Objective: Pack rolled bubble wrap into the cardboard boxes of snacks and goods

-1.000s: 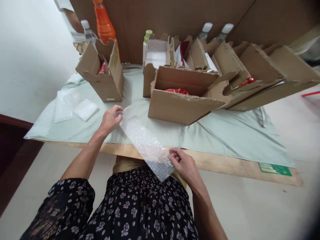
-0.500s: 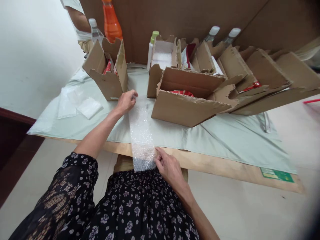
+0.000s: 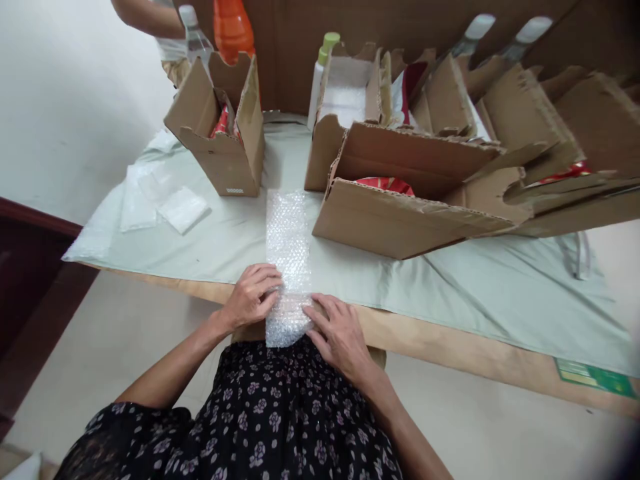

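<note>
A long strip of bubble wrap (image 3: 289, 247) lies on the pale green cloth and hangs past the table's front edge near my lap. My left hand (image 3: 254, 293) rests at the strip's left side, fingers bent and slightly apart, fingertips touching it. At the right side, my right hand (image 3: 337, 330) has its fingers spread, with the fingertips on the strip's edge. Neither hand is closed round the wrap.
Cardboard boxes (image 3: 410, 217) holding packets stand at the right and back. Another box (image 3: 227, 160) stands at the left, near flat plastic bags (image 3: 184, 210). Bottles (image 3: 233, 30) stand behind. A person's arm (image 3: 150, 17) shows at the top left.
My left hand has come down from the strip's far end to its near part. My right hand has stayed by the near right edge, its fingers more spread. The view has shifted slightly.
</note>
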The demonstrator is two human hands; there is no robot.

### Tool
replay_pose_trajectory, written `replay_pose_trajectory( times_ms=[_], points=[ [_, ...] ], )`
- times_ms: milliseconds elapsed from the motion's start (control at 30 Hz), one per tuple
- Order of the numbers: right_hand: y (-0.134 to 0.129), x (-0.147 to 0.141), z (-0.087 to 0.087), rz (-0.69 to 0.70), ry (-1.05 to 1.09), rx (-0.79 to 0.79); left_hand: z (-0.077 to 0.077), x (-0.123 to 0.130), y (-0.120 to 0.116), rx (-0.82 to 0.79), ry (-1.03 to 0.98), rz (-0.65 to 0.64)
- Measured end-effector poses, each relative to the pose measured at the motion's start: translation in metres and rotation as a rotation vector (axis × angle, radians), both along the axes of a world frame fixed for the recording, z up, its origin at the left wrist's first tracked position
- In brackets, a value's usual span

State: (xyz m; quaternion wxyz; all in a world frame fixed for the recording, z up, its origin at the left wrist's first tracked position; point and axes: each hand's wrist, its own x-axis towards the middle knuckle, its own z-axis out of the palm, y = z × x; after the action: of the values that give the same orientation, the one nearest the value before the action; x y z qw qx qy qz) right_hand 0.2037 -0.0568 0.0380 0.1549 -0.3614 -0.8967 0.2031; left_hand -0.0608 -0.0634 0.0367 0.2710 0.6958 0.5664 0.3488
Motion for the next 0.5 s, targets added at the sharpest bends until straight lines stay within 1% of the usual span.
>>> replay_pose_trajectory(
  times_ms=[67,133,200,267,333,400,467,500],
  points=[
    [0.007,-0.008,-0.001,0.017,0.0,0.016,-0.002,0.003,0.001,0.023,-0.033,0.032],
    [0.013,-0.013,-0.005,0.009,0.031,0.034,-0.003,0.002,0.006,0.05,-0.024,0.038],
    [0.017,-0.016,-0.009,-0.036,0.105,0.05,-0.001,-0.003,0.01,0.056,-0.028,0.017],
    [0.019,-0.019,-0.01,-0.113,0.234,0.031,0.002,-0.011,0.009,0.033,-0.101,-0.037],
    [0.021,-0.023,-0.008,-0.206,0.377,-0.042,0.003,-0.02,0.007,-0.008,-0.228,-0.091],
    [0.026,-0.027,-0.002,-0.289,0.474,-0.141,0.002,-0.026,0.003,-0.055,-0.345,-0.11],
    [0.033,-0.032,0.005,-0.332,0.523,-0.212,-0.002,-0.026,-0.001,-0.103,-0.393,-0.08],
    [0.038,-0.034,0.009,-0.335,0.535,-0.238,-0.004,-0.024,-0.001,-0.122,-0.388,-0.037]
  ],
)
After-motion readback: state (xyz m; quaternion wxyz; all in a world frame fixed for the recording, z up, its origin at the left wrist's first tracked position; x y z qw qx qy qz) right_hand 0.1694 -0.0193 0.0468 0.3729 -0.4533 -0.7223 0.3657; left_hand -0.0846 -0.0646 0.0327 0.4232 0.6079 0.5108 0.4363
